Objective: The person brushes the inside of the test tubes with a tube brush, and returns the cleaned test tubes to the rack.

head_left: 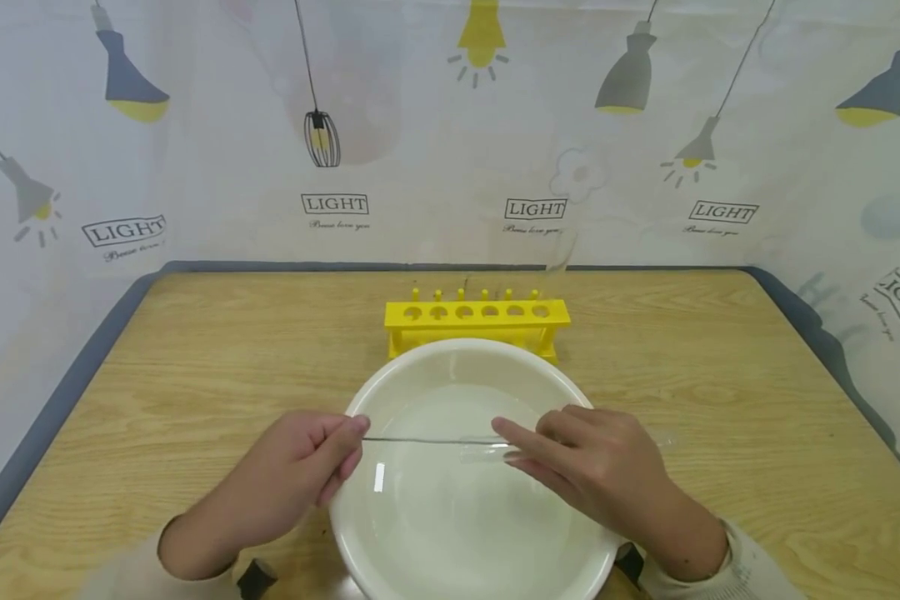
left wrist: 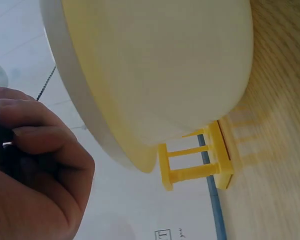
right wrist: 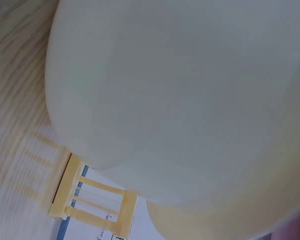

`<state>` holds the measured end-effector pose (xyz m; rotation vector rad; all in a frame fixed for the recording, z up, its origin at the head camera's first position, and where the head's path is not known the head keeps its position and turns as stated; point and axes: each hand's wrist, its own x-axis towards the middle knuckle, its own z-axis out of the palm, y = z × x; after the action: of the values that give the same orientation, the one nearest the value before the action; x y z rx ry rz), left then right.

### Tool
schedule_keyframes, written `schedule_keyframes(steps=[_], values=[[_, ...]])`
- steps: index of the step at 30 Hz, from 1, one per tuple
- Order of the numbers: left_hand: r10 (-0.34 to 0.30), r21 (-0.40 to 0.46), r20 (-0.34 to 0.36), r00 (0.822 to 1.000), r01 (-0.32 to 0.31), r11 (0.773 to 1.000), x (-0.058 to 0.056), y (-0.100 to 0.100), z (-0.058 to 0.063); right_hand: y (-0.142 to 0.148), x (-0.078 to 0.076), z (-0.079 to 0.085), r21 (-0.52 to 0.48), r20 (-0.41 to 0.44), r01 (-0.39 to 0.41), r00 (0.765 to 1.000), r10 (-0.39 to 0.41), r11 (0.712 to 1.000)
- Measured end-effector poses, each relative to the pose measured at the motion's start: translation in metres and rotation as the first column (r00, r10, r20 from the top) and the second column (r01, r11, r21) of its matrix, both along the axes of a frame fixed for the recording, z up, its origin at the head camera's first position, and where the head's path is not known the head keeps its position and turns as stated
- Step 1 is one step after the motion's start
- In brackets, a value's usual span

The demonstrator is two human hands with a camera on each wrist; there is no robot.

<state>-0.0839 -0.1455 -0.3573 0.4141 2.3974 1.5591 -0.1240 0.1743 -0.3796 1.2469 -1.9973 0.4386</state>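
Over the white basin, my left hand pinches the end of a thin wire handle, apparently of a test tube brush. Its twisted strands show in the left wrist view. The wire runs level to the right into a clear test tube, which my right hand holds between thumb and fingers. Most of the tube is hidden by that hand, and the bristles cannot be made out. In the left wrist view my left hand has curled fingers. Only a blurred edge of my right hand shows in the right wrist view.
Behind the basin stands a yellow test tube rack with several holes and pegs. Above its right end is a faint clear shape, perhaps a tube. A printed cloth hangs round the wooden table.
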Motion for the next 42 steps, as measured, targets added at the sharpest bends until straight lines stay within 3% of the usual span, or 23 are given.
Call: schedule_keyframes(steps=[11, 22, 29, 31, 32, 33, 34, 36, 38, 40, 42], values=[[-0.055, 0.004, -0.096, 0.994, 0.056, 0.998, 0.013, 0.012, -0.001, -0.004, 0.002, 0.001, -0.004, -0.008, -0.051, 0.999, 0.051, 0.999], [-0.105, -0.070, -0.163, 0.981, 0.095, 0.993, 0.015, 0.021, -0.004, -0.006, 0.005, 0.001, 0.009, 0.019, -0.066, 0.998, 0.065, 0.998], [-0.168, -0.152, -0.339, 0.926, 0.122, 0.981, 0.014, 0.022, -0.007, -0.004, 0.007, 0.000, 0.061, 0.088, -0.051, 0.995, 0.045, 0.997], [-0.196, -0.185, -0.394, 0.898, 0.131, 0.974, 0.013, 0.021, -0.009, -0.004, 0.007, 0.000, 0.075, 0.108, -0.053, 0.993, 0.044, 0.996], [-0.214, -0.205, -0.441, 0.871, 0.135, 0.970, 0.012, 0.021, -0.010, -0.003, 0.007, 0.000, 0.078, 0.115, -0.058, 0.992, 0.049, 0.995], [-0.233, -0.223, -0.500, 0.834, 0.136, 0.965, 0.010, 0.020, -0.012, -0.003, 0.007, 0.001, 0.078, 0.122, -0.067, 0.991, 0.057, 0.995], [-0.249, -0.241, -0.561, 0.790, 0.132, 0.962, 0.009, 0.020, -0.013, -0.003, 0.006, 0.001, 0.079, 0.131, -0.076, 0.989, 0.065, 0.994], [-0.273, -0.272, -0.683, 0.678, 0.111, 0.956, 0.006, 0.019, -0.016, -0.002, 0.006, 0.001, 0.081, 0.152, -0.098, 0.985, 0.085, 0.992], [-0.283, -0.291, -0.762, 0.583, 0.082, 0.953, 0.003, 0.018, -0.018, 0.000, 0.006, 0.002, 0.093, 0.194, -0.108, 0.977, 0.089, 0.990], [-0.290, -0.307, -0.795, 0.533, 0.059, 0.950, 0.002, 0.017, -0.018, 0.001, 0.006, 0.003, 0.100, 0.231, -0.122, 0.968, 0.096, 0.988], [-0.297, -0.321, -0.811, 0.503, 0.041, 0.946, 0.001, 0.016, -0.017, 0.003, 0.006, 0.003, 0.107, 0.274, -0.134, 0.957, 0.100, 0.985]])
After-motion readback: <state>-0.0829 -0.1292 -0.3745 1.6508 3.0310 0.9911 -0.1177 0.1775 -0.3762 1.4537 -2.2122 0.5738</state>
